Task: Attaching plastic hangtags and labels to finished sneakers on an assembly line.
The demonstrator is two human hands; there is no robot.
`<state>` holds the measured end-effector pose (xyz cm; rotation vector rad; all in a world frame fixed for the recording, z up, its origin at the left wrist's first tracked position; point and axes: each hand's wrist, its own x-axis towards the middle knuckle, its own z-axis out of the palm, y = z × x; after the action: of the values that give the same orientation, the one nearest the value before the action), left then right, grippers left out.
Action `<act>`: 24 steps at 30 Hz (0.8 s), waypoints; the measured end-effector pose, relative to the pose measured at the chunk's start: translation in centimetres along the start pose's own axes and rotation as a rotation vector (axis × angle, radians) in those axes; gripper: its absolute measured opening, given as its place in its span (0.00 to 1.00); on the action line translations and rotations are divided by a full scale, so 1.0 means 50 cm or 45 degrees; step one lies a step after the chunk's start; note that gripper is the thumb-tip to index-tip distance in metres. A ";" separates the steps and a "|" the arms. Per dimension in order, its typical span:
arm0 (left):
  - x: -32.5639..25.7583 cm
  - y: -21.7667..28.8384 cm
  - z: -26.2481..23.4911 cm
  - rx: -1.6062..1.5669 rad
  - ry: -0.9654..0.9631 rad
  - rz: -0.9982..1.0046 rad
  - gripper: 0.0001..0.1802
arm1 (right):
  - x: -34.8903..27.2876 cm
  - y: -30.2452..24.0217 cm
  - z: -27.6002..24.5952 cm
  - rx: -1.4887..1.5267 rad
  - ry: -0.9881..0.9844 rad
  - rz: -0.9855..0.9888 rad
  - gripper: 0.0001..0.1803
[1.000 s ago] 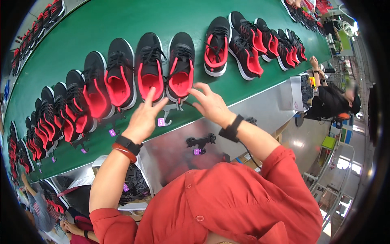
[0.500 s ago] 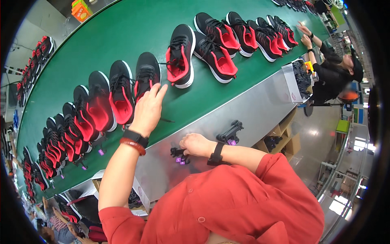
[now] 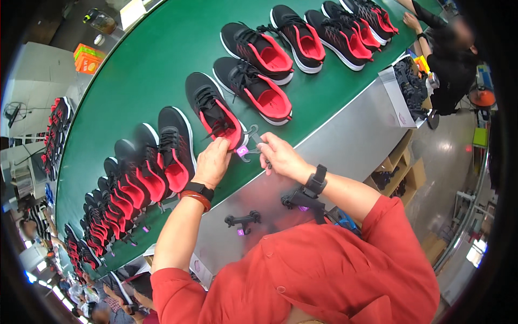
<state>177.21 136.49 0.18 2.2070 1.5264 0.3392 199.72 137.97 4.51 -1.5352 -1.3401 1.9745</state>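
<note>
A black sneaker with a red lining (image 3: pixel 208 102) lies on the green table, its heel toward me. At its heel is my left hand (image 3: pixel 212 161), closed on the collar, most of the fingertips hidden. My right hand (image 3: pixel 285 156) is closed on a black plastic shoe hanger (image 3: pixel 254 141), held right beside that heel. A purple tag (image 3: pixel 242 151) shows at the hanger's left end. Just right of this sneaker lies another sneaker (image 3: pixel 253 89); to the left stands one more (image 3: pixel 175 143), heading a tight row.
More black hangers (image 3: pixel 243 219) with purple tags lie on the metal ledge (image 3: pixel 345 116) before me. A white box of black pieces (image 3: pixel 396 100) stands at the right, near a co-worker in black (image 3: pixel 456 70). Orange packets (image 3: pixel 88 58) sit beyond the table's far edge.
My right hand has risen from the metal ledge to the sneaker's heel with a hanger in it. My left hand now grips that sneaker's collar. The view has shifted.
</note>
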 end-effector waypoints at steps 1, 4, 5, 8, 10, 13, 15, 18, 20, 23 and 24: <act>0.002 0.008 0.015 -0.051 0.063 -0.037 0.14 | 0.002 0.009 0.003 0.004 0.004 -0.011 0.12; -0.010 -0.004 0.023 -0.080 0.155 -0.026 0.14 | 0.000 0.039 0.023 0.034 -0.007 0.045 0.14; -0.008 -0.005 0.025 -0.087 0.133 -0.019 0.14 | -0.004 0.046 0.028 0.066 -0.009 0.070 0.14; -0.004 -0.009 0.021 -0.093 0.096 -0.004 0.14 | -0.008 0.053 0.050 0.147 -0.059 0.137 0.14; -0.005 -0.011 0.020 -0.094 0.091 0.016 0.14 | -0.006 0.061 0.067 0.176 -0.127 0.194 0.14; -0.004 -0.020 0.016 -0.078 0.013 0.008 0.15 | -0.004 0.073 0.104 0.218 -0.195 0.148 0.14; -0.008 -0.025 0.013 -0.020 -0.047 0.009 0.18 | -0.001 0.051 0.104 0.096 -0.283 0.152 0.14; -0.015 -0.019 0.008 0.095 -0.043 0.067 0.24 | 0.036 0.060 0.063 -0.161 -0.458 -0.016 0.16; -0.027 0.011 -0.002 0.126 0.055 0.148 0.28 | 0.046 0.045 0.039 -0.275 -0.533 -0.097 0.17; -0.037 0.028 -0.005 0.123 -0.121 0.212 0.26 | 0.053 0.033 0.007 -0.532 -0.563 -0.249 0.16; -0.039 0.023 -0.004 0.157 -0.153 0.154 0.24 | 0.057 0.027 -0.009 -0.641 -0.554 -0.312 0.15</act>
<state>177.35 134.38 0.99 2.3751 1.3879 0.1485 199.40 139.52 1.74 -1.0612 -2.2205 1.9737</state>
